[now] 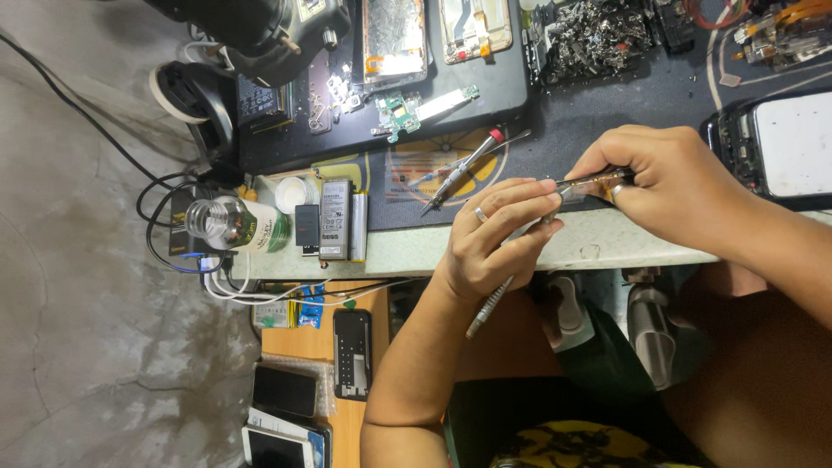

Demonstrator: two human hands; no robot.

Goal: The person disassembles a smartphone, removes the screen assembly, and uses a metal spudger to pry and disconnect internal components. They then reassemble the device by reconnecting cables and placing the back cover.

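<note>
My left hand (pixel 494 236), with a ring on one finger, pinches a thin metal tool (pixel 490 303). The tool's handle sticks out below the palm, and its tip reaches toward a small brown-and-metal phone part (pixel 596 184). My right hand (pixel 672 182) grips that part from the right, just above the front edge of the white bench (pixel 407 247). Both hands meet over the dark work mat (pixel 555 130). The tool's tip is hidden between my fingers.
A red-collared screwdriver (pixel 468 169) lies on the mat near my left hand. A glass bottle (pixel 230 224), a phone battery (pixel 334 218) and cables sit at left. A green circuit board (pixel 400 113), opened phones, a scrap pile (pixel 598 30) and another phone (pixel 793 143) lie around. More phones (pixel 286 392) rest lower left.
</note>
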